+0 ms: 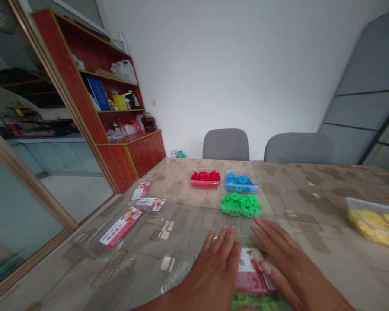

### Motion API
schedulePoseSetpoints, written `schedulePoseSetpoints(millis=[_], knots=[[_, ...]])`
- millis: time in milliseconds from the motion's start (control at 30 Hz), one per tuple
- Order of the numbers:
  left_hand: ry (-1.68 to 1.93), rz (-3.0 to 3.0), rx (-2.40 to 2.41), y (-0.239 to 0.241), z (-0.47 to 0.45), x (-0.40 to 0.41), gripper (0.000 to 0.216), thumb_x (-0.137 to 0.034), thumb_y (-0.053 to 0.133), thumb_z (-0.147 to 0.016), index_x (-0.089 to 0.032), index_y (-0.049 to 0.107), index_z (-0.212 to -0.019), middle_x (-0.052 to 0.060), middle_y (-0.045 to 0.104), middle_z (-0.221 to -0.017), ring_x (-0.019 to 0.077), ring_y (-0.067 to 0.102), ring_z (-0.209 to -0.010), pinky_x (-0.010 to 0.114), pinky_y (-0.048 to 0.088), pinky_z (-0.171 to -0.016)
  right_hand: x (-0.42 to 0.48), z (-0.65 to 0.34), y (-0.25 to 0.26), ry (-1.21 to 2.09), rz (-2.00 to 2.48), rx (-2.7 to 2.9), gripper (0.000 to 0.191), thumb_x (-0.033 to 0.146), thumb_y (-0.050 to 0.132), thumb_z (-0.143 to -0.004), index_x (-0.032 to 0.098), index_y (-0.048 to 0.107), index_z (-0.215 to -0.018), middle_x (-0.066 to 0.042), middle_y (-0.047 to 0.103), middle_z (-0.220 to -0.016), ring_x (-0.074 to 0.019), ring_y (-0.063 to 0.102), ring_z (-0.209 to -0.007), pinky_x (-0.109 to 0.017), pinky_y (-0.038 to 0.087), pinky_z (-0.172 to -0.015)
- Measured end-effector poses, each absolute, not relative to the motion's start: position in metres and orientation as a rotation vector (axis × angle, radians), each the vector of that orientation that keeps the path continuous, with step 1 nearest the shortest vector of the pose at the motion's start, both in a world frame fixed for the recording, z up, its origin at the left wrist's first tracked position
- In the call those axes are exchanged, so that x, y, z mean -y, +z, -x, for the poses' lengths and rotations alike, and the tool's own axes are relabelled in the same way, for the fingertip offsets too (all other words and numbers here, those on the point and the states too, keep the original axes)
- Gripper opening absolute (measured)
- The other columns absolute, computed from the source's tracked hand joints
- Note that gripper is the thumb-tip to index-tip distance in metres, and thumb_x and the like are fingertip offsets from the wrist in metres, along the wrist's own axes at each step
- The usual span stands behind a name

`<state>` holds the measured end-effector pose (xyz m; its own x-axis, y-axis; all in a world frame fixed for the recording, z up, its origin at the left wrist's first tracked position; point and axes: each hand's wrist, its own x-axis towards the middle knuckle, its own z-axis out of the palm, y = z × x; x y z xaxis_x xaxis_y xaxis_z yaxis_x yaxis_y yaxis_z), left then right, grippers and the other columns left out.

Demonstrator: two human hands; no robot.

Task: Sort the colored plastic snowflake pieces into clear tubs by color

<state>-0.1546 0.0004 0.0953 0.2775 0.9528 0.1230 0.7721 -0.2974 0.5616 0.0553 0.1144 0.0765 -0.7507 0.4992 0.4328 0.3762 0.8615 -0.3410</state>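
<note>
At the near edge of the table, a clear plastic box with a pink and white label (248, 283) sits between my hands, and green pieces (259, 301) show through below the label. My left hand (214, 270) lies over the left side of the box, its fingers stretched out. Over the right side rests my right hand (283, 255), fingers extended and thumb bent in over the label. Much of the box is hidden by the hands. Just beyond them is a clear tray of green flower-shaped pieces (240, 204).
Farther back are trays of red pieces (205, 176) and blue pieces (240, 182). A tray of yellow pieces (376, 222) stands at the right. Clear lids with labels (121, 226) lie on the left of the patterned table (188, 268). Two grey chairs (226, 144) stand behind it.
</note>
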Motion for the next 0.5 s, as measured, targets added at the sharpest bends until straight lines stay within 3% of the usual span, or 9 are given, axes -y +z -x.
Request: schedulePoseSetpoints(millis=[167,367,500], knots=[[0.653,-2.169,-1.615,0.084,0.152,0.002,0.061,-0.046,0.037,-0.100,-0.012,0.038,-0.150,0.018,0.015,-0.159,0.0386,0.014,-0.148,0.064,0.005,-0.117,-0.105,-0.051,0.062,0.133,0.582,2.694,0.055,0.036,0.050,-0.095,0.020,0.046,-0.147,-0.011,0.040,-0.153,-0.0326,0.044,-0.137,-0.049,0.045,-0.108],[0.381,-2.196,-1.651,0.098,0.146,0.002,0.097,-0.066,0.057,-0.084,0.001,0.032,-0.150,0.031,0.009,-0.156,0.0462,0.004,-0.147,0.070,0.001,-0.114,-0.101,-0.048,0.070,0.158,0.638,2.763,0.056,0.032,0.049,-0.096,0.014,0.043,-0.148,-0.016,0.039,-0.153,-0.0358,0.042,-0.138,-0.056,0.042,-0.108],[0.384,-2.246,-1.596,0.095,0.158,0.001,0.079,-0.052,0.061,-0.087,-0.019,0.034,-0.153,0.020,0.009,-0.161,0.0445,0.008,-0.147,0.070,0.006,-0.113,-0.098,-0.049,0.088,0.209,0.644,2.824,0.060,0.043,0.044,-0.099,0.009,0.043,-0.148,-0.021,0.035,-0.153,-0.0371,0.039,-0.138,-0.056,0.039,-0.108]])
